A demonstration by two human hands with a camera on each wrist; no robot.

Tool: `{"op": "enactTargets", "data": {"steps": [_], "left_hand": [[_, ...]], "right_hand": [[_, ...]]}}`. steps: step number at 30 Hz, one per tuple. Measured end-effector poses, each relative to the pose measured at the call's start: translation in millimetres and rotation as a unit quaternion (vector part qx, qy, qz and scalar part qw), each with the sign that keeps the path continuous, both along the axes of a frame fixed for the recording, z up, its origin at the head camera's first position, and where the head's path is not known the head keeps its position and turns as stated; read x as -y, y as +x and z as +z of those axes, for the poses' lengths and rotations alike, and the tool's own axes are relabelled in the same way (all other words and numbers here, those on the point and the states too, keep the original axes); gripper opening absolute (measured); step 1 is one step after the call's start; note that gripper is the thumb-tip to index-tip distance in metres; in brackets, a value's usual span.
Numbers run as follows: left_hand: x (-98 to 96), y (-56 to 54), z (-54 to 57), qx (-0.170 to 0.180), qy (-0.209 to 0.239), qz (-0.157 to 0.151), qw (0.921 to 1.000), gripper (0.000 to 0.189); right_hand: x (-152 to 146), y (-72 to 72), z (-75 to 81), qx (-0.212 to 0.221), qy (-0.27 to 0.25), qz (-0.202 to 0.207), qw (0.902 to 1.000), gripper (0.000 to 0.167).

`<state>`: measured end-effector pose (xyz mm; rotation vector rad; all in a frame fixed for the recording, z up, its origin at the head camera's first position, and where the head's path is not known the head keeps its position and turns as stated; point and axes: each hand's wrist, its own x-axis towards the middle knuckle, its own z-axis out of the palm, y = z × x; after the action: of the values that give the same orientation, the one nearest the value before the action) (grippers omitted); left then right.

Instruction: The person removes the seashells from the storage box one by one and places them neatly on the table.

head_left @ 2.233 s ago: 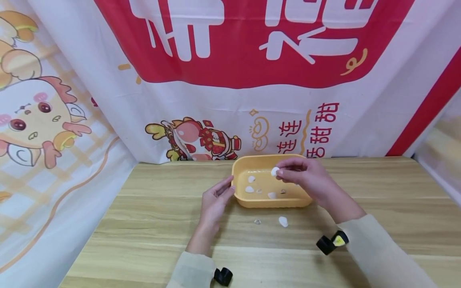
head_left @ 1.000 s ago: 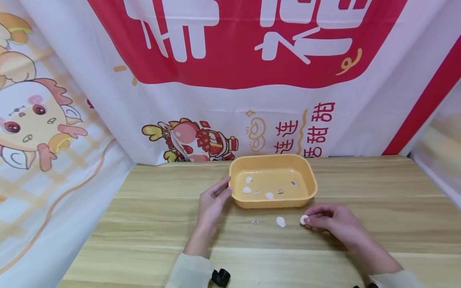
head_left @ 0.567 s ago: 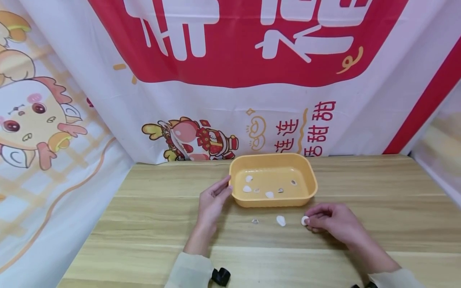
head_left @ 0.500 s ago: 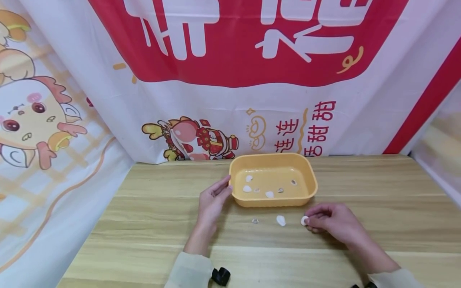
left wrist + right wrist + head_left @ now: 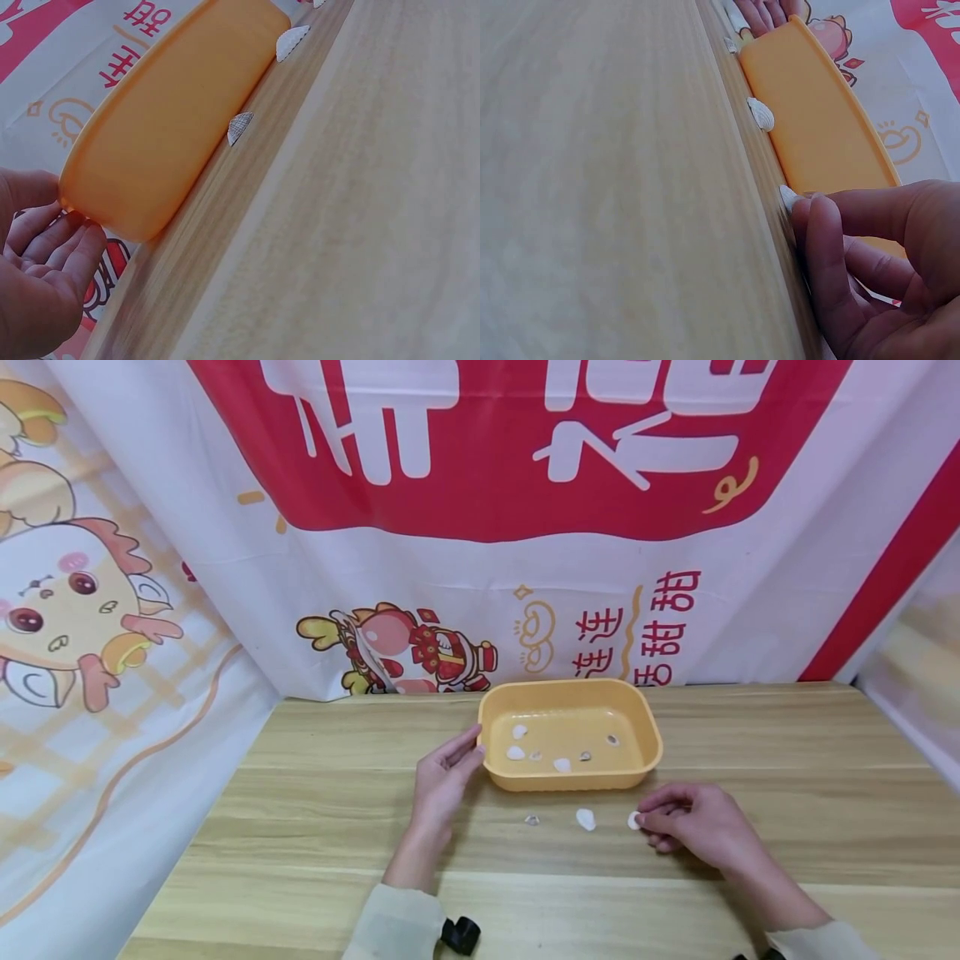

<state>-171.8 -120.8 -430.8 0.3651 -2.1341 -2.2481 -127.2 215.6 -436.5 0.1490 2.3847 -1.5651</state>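
Note:
A yellow plastic basin [image 5: 572,781] stands on the table with several small seashells in it, such as a pale shell [image 5: 515,752]. My left hand [image 5: 444,781] holds its left end, fingertips at the rim. In front of the basin, a row of shells lies on the table: a small grey ribbed shell [image 5: 240,127], a larger white shell [image 5: 586,819] and, at the right, a white shell [image 5: 788,197]. My right hand [image 5: 701,822] pinches that last shell between thumb and forefinger, low at the tabletop; the fingertips partly cover it.
The wood-grain table [image 5: 337,827] extends to both sides and toward me. A printed cloth [image 5: 480,560] hangs right behind the basin, and another cloth [image 5: 97,610] closes off the left side. Black wrist cameras [image 5: 461,935] sit on the forearms.
My right hand has come from above the basin down to the table at the front right, bringing the white shell to the row's end. The left hand stays at the basin.

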Motion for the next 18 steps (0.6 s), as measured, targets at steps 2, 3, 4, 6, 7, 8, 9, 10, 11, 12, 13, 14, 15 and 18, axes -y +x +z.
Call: {"op": "enactTargets", "data": {"steps": [2,3,4,6,7,8,9,10,11,12,13,14,15,18], "left_hand": [[-0.1,0.1,0.0,-0.001,0.001,0.000,1.0000,0.039],[-0.2,0.2,0.1,-0.002,0.001,0.000,1.0000,0.039],[-0.2,0.2,0.0,-0.002,0.001,0.001,1.0000,0.039],[-0.1,0.3,0.0,-0.001,0.001,0.001,1.0000,0.039],[-0.1,0.3,-0.1,-0.001,0.001,0.001,1.0000,0.039],[0.0,0.2,0.0,-0.001,0.002,0.001,1.0000,0.039],[0.0,0.3,0.0,0.000,0.002,0.001,1.0000,0.039],[0.0,0.3,0.1,0.000,0.002,0.000,1.0000,0.039],[0.0,0.3,0.4,0.000,0.003,0.000,1.0000,0.039],[-0.1,0.4,0.6,0.001,0.002,0.000,1.0000,0.039],[-0.1,0.5,0.8,0.001,0.003,0.000,1.0000,0.039],[-0.3,0.7,0.9,0.001,0.003,0.000,1.0000,0.039],[-0.3,0.8,1.0,0.001,0.003,0.000,1.0000,0.039],[-0.5,1.0,1.2,-0.001,0.003,0.001,1.0000,0.039]], "right_hand": [[-0.1,-0.1,-0.2,-0.001,0.006,-0.001,1.0000,0.028],[0.1,0.0,-0.2,0.000,0.007,-0.003,1.0000,0.028],[0.2,0.1,-0.5,0.001,0.007,-0.004,1.0000,0.028],[0.3,-0.1,-1.0,0.003,0.008,-0.005,1.0000,0.028],[0.3,-0.2,-1.3,0.003,0.008,-0.005,0.9999,0.027],[0.2,-0.5,-1.5,0.003,0.009,-0.005,0.9999,0.027],[0.1,-0.7,-1.7,0.003,0.011,-0.005,0.9999,0.027],[0.1,-0.9,-1.6,0.003,0.013,-0.005,0.9999,0.027],[0.0,-1.0,-1.4,0.003,0.014,-0.005,0.9999,0.027],[0.0,-1.2,-1.3,0.004,0.016,-0.005,0.9999,0.027],[-0.2,-1.2,-1.0,0.004,0.018,-0.005,0.9998,0.027],[-0.3,-1.2,-0.9,0.004,0.021,-0.005,0.9998,0.027],[-0.3,-1.2,-0.7,0.004,0.022,-0.005,0.9997,0.027],[-0.3,-1.1,-0.2,0.007,0.024,-0.004,0.9997,0.027]]}}
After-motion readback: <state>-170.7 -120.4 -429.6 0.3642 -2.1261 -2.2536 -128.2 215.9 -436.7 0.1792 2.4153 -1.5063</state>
